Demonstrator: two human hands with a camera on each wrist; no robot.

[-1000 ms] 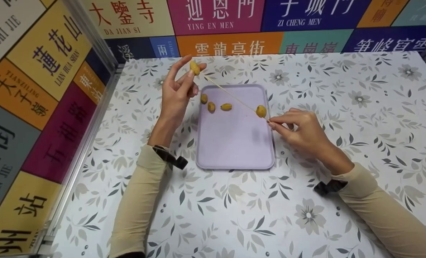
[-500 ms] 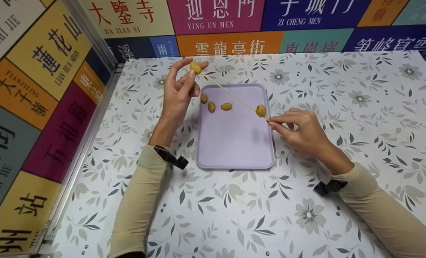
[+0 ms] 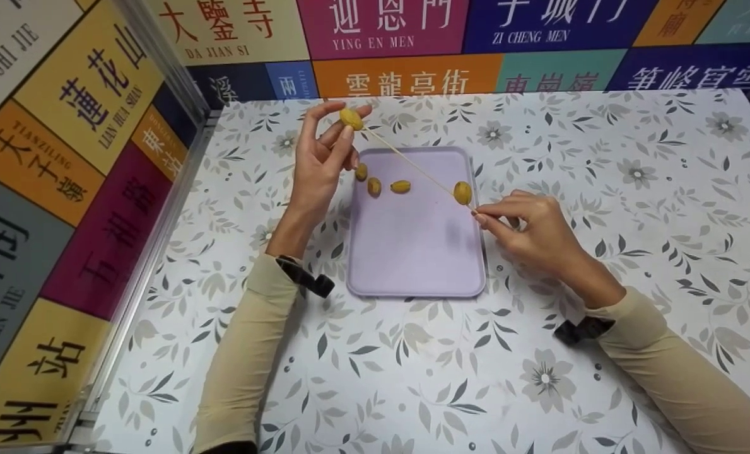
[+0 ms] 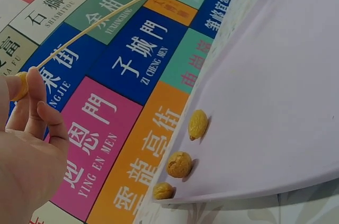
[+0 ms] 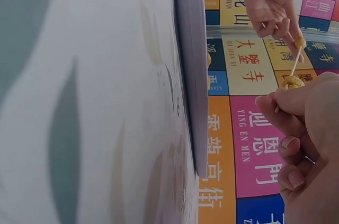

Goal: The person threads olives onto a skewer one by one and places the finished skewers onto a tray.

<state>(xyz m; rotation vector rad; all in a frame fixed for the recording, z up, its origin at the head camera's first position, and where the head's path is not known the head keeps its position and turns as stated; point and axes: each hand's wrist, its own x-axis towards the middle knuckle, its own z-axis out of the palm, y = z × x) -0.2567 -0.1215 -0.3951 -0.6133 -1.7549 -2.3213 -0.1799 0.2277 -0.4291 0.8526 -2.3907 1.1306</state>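
Note:
A thin wooden skewer (image 3: 409, 159) slants through the air above the tray. My right hand (image 3: 526, 230) pinches its lower end between thumb and fingertips. One wrinkled yellow olive-like fruit (image 3: 463, 193) is threaded on it, just beyond those fingertips. At the upper end, my left hand (image 3: 321, 148) pinches another yellow olive-like fruit (image 3: 351, 118) between thumb and finger, where the skewer meets it. How deep the point goes in is hidden. In the left wrist view, three loose fruits, one of them round-looking (image 4: 179, 164), lie along the tray's edge.
The lilac rectangular tray (image 3: 416, 252) lies on a table (image 3: 412, 378) with a leaf-patterned cover. Panels with coloured sign lettering (image 3: 387, 25) stand behind and to the left. A black strap with a small block (image 3: 305, 277) sits on each wrist.
My left hand has shifted slightly to the right, and the fruit in its fingers has turned. My right hand stays nearly in place on the skewer. The loose fruits have not moved.

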